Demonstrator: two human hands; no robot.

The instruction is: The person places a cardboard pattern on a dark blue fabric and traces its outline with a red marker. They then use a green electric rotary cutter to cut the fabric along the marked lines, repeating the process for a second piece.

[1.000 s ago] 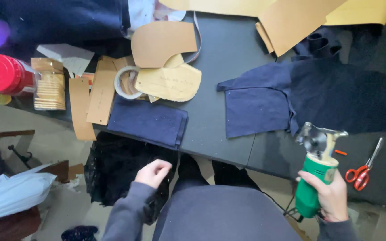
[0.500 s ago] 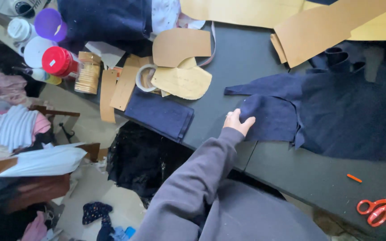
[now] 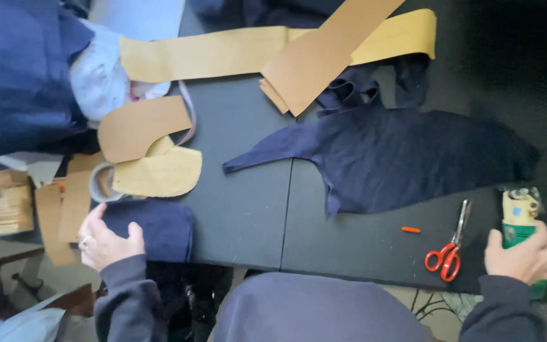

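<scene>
Both hands busy: left point(image 3: 106, 244) flat on folded cloth point(image 3: 153, 229); right point(image 3: 527, 256) grips half-hidden cutter point(image 3: 519, 218).

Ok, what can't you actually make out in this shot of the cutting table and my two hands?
Head view, the only one:
- Green-handled power tool: the right hand wraps it, hiding its lower body and whatever the fingers press.
- Folded navy fabric stack: its near-left corner sits under the left hand, so contact there is hidden.
- Grey tape roll: half covered by the tan paper pattern piece.
- Far-left clutter: blurred and cut by the frame edge.
</scene>
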